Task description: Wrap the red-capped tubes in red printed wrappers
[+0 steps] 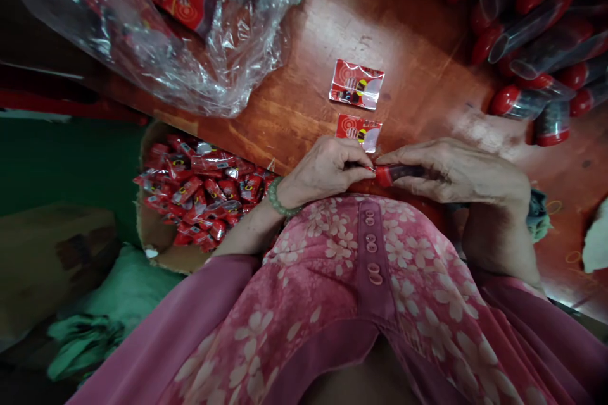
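My left hand (327, 168) and my right hand (451, 171) meet at the near edge of the brown table (418, 63), right in front of my pink flowered shirt. Between them lies a small tube with a red cap (396, 173). My right fingers are wrapped round its dark body. My left fingers pinch at its red end; whether they hold anything else is hidden. Just beyond my left hand a red printed sachet (358, 131) lies flat on the table. A second red sachet (356, 83) lies a little farther away.
A heap of clear tubes with red caps (536, 44) lies at the far right. A crumpled clear plastic bag (190, 25) with red packs covers the far left. Below the table's left edge a cardboard box (149, 234) holds several filled red sachets (199, 186).
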{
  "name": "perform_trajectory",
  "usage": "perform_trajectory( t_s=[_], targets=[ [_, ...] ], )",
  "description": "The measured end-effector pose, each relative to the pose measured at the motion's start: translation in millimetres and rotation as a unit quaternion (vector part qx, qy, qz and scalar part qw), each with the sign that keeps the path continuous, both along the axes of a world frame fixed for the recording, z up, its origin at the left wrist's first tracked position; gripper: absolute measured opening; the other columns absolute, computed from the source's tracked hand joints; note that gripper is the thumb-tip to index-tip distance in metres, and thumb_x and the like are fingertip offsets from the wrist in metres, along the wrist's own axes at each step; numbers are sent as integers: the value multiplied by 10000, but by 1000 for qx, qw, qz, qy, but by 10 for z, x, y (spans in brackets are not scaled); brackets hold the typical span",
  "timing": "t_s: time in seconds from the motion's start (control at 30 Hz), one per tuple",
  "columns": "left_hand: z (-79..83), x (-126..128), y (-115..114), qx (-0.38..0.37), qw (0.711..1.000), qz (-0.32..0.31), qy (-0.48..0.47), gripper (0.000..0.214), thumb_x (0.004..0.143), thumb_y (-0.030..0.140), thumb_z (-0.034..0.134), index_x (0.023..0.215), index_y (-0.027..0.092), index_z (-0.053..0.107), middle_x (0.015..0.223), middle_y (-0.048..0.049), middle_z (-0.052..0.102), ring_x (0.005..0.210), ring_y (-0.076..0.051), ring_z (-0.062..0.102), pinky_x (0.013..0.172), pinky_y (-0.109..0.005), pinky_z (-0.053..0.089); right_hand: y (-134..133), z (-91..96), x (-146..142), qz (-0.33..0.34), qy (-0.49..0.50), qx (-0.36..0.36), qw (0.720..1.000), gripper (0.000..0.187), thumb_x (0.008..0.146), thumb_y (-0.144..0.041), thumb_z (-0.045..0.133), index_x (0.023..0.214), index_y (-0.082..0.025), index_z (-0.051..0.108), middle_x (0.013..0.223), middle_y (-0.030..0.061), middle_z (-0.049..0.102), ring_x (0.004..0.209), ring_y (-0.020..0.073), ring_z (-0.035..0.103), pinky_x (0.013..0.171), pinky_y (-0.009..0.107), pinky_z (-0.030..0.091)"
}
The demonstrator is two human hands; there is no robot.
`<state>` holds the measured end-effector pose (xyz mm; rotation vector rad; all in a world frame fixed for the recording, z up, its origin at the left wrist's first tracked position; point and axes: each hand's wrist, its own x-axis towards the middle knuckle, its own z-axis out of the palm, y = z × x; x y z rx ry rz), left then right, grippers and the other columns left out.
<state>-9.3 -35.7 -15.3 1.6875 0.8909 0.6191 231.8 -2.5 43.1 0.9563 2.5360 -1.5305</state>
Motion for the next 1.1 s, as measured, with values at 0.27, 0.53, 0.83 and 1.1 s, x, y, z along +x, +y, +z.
perform_trajectory(
  t_s=[0.27,0.53,0.83,1.1],
  targets=[
    [-1,-34,111,-49,998,-45,-5,142,867,265,701,814,159,779,772,-38,749,683,-124,666,677,-242,493,1,11,9,-15,13,-46,999,346,963,-276,546,1260,-241,719,1058,48,789,819,194,725,742,298,524],
    [139,-100,162,-118,988,-100,-5,261,834,375,756,952,144,786,841,-44,782,705,-146,678,679,-237,513,-221,-26,-130,-107,57,7,993,288,937,-201,556,1167,-179,728,988,40,777,782,138,665,727,255,461],
    [169,89,106,-260,958,-118,7,392,753,524,814,832,141,790,716,-21,724,620,-118,609,607,-225,492,-521,-134,38,-176,121,-4,977,292,965,-293,570,1183,-162,715,1034,64,775,857,164,686,791,281,474],
    [263,239,13,-253,962,-98,25,470,715,588,822,778,126,769,677,-12,684,596,-102,563,580,-215,457,-668,-203,130,-214,163,-9,963,296,978,-363,594,1161,-159,707,998,58,777,843,165,696,798,285,497]
  ],
)
